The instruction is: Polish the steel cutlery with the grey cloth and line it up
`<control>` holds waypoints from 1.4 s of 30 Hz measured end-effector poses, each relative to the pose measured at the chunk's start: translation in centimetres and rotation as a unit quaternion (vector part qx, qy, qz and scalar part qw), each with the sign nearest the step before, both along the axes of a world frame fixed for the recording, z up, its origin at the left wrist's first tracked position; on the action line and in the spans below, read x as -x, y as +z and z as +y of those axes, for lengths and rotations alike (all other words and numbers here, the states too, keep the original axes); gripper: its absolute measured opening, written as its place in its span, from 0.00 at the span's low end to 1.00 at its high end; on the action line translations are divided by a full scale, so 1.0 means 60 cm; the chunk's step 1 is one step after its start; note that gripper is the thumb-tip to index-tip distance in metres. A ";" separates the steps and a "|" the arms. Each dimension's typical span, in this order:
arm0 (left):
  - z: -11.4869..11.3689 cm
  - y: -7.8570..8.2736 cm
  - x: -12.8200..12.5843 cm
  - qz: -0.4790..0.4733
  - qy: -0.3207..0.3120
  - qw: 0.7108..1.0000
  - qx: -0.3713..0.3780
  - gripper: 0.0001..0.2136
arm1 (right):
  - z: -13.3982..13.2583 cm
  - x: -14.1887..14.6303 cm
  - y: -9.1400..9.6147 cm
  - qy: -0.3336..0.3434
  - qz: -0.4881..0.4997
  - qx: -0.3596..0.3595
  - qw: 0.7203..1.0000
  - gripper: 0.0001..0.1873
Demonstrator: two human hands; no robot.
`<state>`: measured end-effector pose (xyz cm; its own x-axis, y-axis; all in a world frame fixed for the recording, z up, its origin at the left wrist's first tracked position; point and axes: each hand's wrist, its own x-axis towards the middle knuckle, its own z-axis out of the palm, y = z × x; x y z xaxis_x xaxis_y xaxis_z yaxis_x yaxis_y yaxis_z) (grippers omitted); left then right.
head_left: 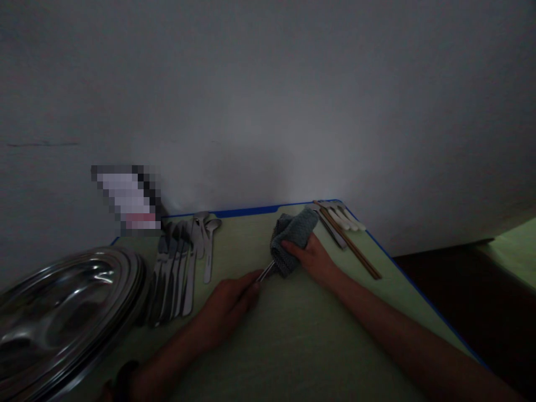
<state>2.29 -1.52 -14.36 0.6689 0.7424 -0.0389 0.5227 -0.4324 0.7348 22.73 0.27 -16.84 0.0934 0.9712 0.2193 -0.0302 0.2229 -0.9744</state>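
Near the middle of the table, my left hand (237, 296) is closed on the handle end of a slim metal utensil (266, 271). Its other end disappears into a grey-green cloth (291, 240), so its kind is hidden. My right hand (312, 257) grips the cloth, with the thumb pressed on top and the cloth folded around the utensil. Left of my left hand lies a row of table knives (173, 279), side by side. Beyond them are several metal spoons (209, 245).
Stacked steel divided plates (71, 301) stand at the left. To the right lie brown chopsticks (352, 245), metal cutlery (335, 229) and several white-handled utensils (345, 216). A pixelated upright object (128, 198) leans at the back left. The blue-edged table (268, 346) meets a wall.
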 end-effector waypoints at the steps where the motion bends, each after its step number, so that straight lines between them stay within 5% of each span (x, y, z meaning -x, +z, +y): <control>1: -0.001 0.000 0.000 -0.004 0.008 1.000 -0.005 0.18 | 0.002 0.000 -0.002 -0.042 -0.028 -0.011 0.999 0.15; 6: -0.006 0.002 0.003 -0.021 -0.002 0.999 -0.037 0.17 | 0.000 -0.003 -0.009 -0.148 -0.097 -0.009 0.984 0.15; 13: -0.011 0.001 0.009 -0.042 -0.009 0.999 -0.024 0.16 | -0.023 0.012 -0.007 -0.212 -0.006 0.061 0.975 0.22; 25: 0.000 -0.003 0.013 -0.043 -0.008 0.999 -0.018 0.16 | -0.025 0.021 0.004 -0.073 -0.014 0.047 0.996 0.12; 31: 0.000 0.004 0.009 -0.042 0.002 0.999 -0.021 0.16 | -0.028 0.024 0.006 -0.002 0.011 0.058 0.998 0.15; 38: -0.008 -0.006 0.003 -0.017 0.028 0.997 -0.065 0.16 | -0.016 0.027 -0.009 -0.058 0.091 0.072 0.992 0.14; 42: -0.010 -0.012 0.002 -0.003 0.042 0.993 -0.108 0.15 | 0.003 0.025 -0.017 -0.117 0.299 0.121 0.939 0.18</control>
<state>2.18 -2.10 -15.08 0.6033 0.7867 0.1310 0.5601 -0.5349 0.6325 21.24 0.43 -17.86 0.3461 0.9236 -0.1651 -0.5667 0.0656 -0.8213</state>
